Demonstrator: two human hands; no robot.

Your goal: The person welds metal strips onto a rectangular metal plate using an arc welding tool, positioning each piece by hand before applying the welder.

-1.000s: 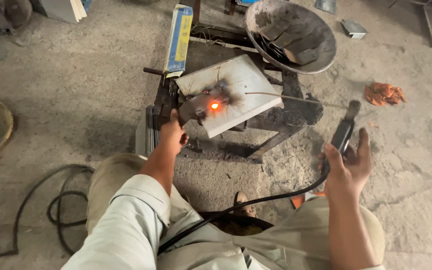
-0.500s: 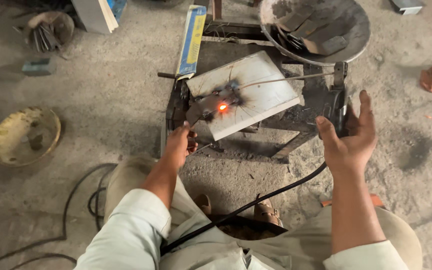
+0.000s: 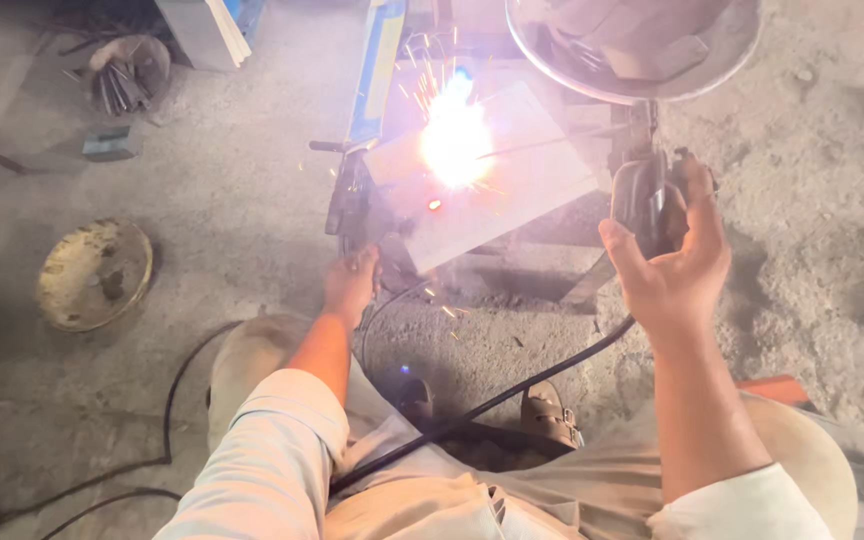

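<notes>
My right hand [image 3: 674, 255] grips a black welding electrode holder [image 3: 644, 198] whose thin rod [image 3: 542, 142] reaches left to a bright white arc with flying sparks [image 3: 455, 135]. The arc burns on a pale metal plate [image 3: 527, 190] lying on a low dark metal stand [image 3: 352, 200]. My left hand [image 3: 352, 285] rests at the near left corner of the plate, steadying it. A black cable [image 3: 512, 392] runs from the holder down across my lap.
A round metal pan [image 3: 642, 50] with scrap sits behind the plate. A blue-and-yellow box [image 3: 377, 60] leans beside the stand. A rusty round dish [image 3: 92, 275] lies left on the concrete floor. Loose black cables [image 3: 167, 420] curl near my left knee.
The arc has struck: the small orange glow on the plate is now a bright flare with sparks. My right hand has closed on the electrode holder and brought the rod to the plate.
</notes>
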